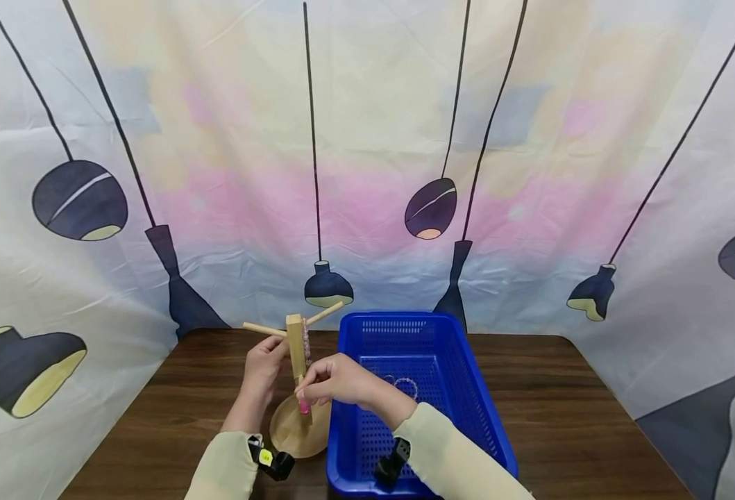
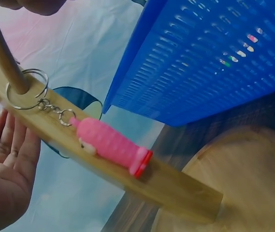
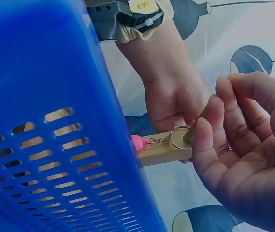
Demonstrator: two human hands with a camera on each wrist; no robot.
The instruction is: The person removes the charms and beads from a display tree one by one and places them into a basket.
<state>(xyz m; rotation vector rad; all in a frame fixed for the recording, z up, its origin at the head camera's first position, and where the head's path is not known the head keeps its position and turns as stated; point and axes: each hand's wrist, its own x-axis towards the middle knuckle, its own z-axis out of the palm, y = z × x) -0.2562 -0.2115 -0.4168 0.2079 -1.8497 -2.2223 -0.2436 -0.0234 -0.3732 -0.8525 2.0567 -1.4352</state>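
Note:
A wooden stand (image 1: pixel 296 347) with slanting pegs rises from a round base (image 2: pixel 253 169). My left hand (image 1: pixel 264 364) grips its post from the far left side, fingers partly behind the wood. A pink keychain figure (image 2: pixel 110 145) with a red end hangs along the post. Its metal split ring (image 2: pixel 27 89) loops round a lower peg, right against the post. My right hand (image 3: pixel 248 140) is beside that peg, fingers loosely bent, thumb and index tips meeting with nothing between them. Beaded strands (image 1: pixel 307 340) hang from an upper peg.
A blue perforated basket (image 1: pixel 504 430) stands just right of the stand, beneath my right forearm. Inside it lies a clear beaded bracelet (image 1: pixel 409 384). The dark wooden table (image 1: pixel 561 403) meets a cloth backdrop printed with lamps (image 1: pixel 429 208).

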